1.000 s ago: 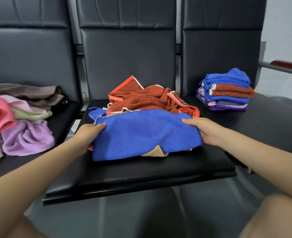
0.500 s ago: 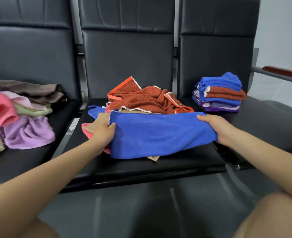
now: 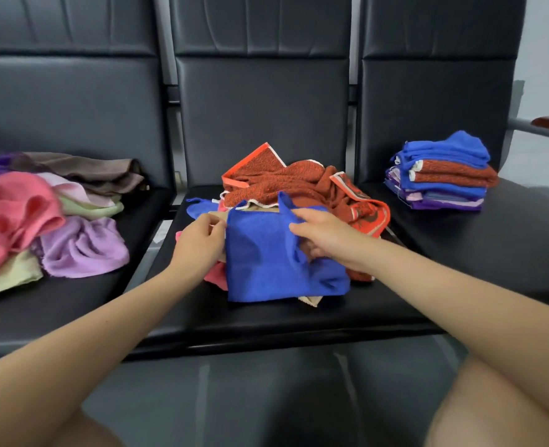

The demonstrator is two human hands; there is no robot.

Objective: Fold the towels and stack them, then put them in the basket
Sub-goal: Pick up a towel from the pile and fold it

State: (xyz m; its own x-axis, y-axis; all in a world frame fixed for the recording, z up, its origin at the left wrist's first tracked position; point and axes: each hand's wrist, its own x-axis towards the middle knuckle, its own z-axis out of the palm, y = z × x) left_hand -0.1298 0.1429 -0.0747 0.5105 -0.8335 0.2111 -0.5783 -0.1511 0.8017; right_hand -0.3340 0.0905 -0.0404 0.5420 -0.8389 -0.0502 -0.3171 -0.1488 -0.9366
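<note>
A bright blue towel [image 3: 260, 256] lies partly folded on the middle black seat, its right edge turned up and over. Behind it sits a crumpled rust-red towel with orange trim [image 3: 299, 185]; pink and tan cloths (mostly hidden) peek out beneath the blue one. On the right seat stands a neat stack of folded towels [image 3: 440, 172], blue, rust-red and purple. On the left seat lies a loose heap of unfolded towels [image 3: 41, 217]: pink, lilac, pale green, brown.

Folded stack [image 3: 440, 175] right of mid pile [image 3: 299, 185].
</note>
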